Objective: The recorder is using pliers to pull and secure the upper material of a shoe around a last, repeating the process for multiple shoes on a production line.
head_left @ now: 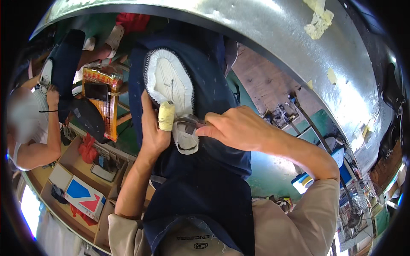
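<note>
A shoe [165,79] lies bottom-up across my lap, its white underside ringed by dark edge stitching and its heel end toward me. My left hand [154,132] grips its left side near the waist; the thumb, wrapped in yellow tape [166,116], presses on the underside. My right hand [232,128] pinches a small metal tool [188,121] with a dark curved edge, against the shoe between waist and heel. I cannot make out the tool's exact kind. At the heel is a pale piece [186,141] with a dark curved mark. The left fingers beneath the shoe are hidden.
A co-worker [36,123] sits at the left, hands on another shoe [46,73]. Near them are a phone [96,91] and a wooden compartment tray [77,160] with red cloth and a box. A curved metal table [265,30] arches across the far side and right. A wire-caged fan [354,209] stands lower right.
</note>
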`<state>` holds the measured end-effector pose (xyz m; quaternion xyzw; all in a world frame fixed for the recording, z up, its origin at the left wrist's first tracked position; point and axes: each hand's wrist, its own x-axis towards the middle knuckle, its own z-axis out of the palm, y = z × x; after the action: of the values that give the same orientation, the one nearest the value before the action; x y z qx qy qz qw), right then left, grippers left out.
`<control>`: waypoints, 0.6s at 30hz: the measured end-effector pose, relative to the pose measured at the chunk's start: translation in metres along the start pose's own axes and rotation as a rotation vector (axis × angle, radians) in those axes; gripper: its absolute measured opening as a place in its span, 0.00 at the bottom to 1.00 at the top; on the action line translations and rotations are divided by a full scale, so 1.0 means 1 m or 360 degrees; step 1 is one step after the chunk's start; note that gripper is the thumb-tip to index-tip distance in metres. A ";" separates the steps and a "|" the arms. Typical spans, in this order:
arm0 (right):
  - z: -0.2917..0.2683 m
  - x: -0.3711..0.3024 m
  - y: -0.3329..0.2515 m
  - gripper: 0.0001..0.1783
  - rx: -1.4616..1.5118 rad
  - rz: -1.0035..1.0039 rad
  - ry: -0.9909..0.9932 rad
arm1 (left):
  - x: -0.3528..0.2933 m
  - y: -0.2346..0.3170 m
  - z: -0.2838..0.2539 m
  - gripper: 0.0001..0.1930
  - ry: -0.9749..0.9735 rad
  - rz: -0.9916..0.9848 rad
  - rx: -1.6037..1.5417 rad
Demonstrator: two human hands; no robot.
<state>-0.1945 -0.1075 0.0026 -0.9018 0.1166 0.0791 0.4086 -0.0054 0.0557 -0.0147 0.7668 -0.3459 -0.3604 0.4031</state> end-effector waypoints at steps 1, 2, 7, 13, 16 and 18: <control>-0.006 0.007 0.004 0.27 0.0420 0.0150 -0.0226 | -0.002 0.002 0.004 0.34 0.0012 -0.0052 -0.0098; -0.014 0.015 0.005 0.25 0.0837 0.0304 -0.0454 | 0.001 -0.005 0.010 0.36 -0.0040 -0.0143 -0.0470; -0.032 0.013 0.008 0.30 0.1156 0.0578 -0.0895 | -0.005 0.010 -0.011 0.40 -0.0319 -0.0222 -0.0358; -0.002 -0.007 -0.020 0.25 0.0018 -0.0189 0.0018 | -0.011 0.007 -0.017 0.41 -0.0202 -0.0264 -0.0249; 0.002 -0.016 -0.015 0.25 -0.0018 -0.0127 0.0027 | -0.009 0.002 -0.014 0.44 -0.0201 -0.0282 -0.0285; 0.015 -0.021 -0.009 0.25 0.0120 0.0115 0.0048 | -0.007 0.009 0.000 0.46 -0.0058 -0.0147 -0.0364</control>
<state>-0.2125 -0.0875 0.0046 -0.8821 0.1580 0.0758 0.4373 -0.0108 0.0575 -0.0054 0.7242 -0.2740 -0.4296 0.4646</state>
